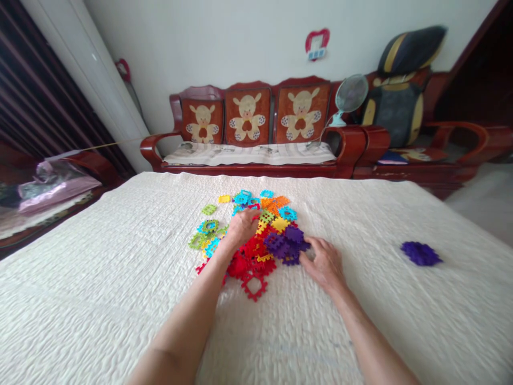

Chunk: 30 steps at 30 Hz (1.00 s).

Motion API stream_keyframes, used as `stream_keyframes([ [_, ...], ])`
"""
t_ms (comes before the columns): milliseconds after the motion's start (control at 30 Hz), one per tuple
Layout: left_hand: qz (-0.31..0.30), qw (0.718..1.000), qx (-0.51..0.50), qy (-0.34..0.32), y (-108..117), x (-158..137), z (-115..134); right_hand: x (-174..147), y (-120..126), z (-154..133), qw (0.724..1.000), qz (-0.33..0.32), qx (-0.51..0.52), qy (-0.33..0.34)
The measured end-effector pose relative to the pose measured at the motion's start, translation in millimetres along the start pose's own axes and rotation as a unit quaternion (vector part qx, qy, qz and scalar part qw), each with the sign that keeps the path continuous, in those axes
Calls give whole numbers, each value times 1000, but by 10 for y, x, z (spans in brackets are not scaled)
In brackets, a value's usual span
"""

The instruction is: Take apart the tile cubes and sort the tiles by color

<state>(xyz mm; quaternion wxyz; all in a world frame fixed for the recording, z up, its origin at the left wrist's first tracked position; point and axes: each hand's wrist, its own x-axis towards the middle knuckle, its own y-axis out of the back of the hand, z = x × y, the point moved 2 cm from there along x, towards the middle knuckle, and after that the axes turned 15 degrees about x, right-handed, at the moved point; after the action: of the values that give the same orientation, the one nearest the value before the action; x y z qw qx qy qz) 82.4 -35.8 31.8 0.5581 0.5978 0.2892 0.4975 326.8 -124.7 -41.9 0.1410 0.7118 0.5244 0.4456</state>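
Observation:
A mixed heap of notched, square plastic interlocking blocks lies on the quilted cover. My left hand [242,225] reaches into its far middle, fingers curled down at a red block [255,206]; its fingertips are partly hidden. On the heap's right side, purple blocks [286,245] lie piled together. My right hand [325,261] has thumb and forefinger around the right edge of that purple pile. Red blocks [253,255] fill the near part of the heap, with one hollow red block [254,287] in front. Blue blocks [242,198] lie at the far side, green blocks [197,241] at the left.
Farther right, a separate small pile of purple blocks [420,253] rests on the white quilted cover [100,278]. Beyond the table stand a wooden sofa [248,170] with bear cushions, a small fan [351,93] and a chair with a massage pad [395,109].

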Motion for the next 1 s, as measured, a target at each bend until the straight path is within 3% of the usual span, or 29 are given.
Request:
stream_keyframes([
  [100,-123,988,91,-1,24,-21,-284,-7,-7,4,1000,7,2,8],
  [200,-164,980,115,-15,-19,-55,-365,-11,-9,4,1000,9,-1,10],
  [433,-110,983,134,56,54,-14,-211,-4,-1,3,1000,10,9,13],
  [600,-52,999,-2,17,116,17,-110,0,3,-3,1000,5,9,5],
  [800,-49,995,68,57,-107,20,-250,-4,5,-18,1000,7,6,6],
  [1000,-65,994,83,31,-278,18,-251,-2,6,-23,1000,3,0,-2],
])
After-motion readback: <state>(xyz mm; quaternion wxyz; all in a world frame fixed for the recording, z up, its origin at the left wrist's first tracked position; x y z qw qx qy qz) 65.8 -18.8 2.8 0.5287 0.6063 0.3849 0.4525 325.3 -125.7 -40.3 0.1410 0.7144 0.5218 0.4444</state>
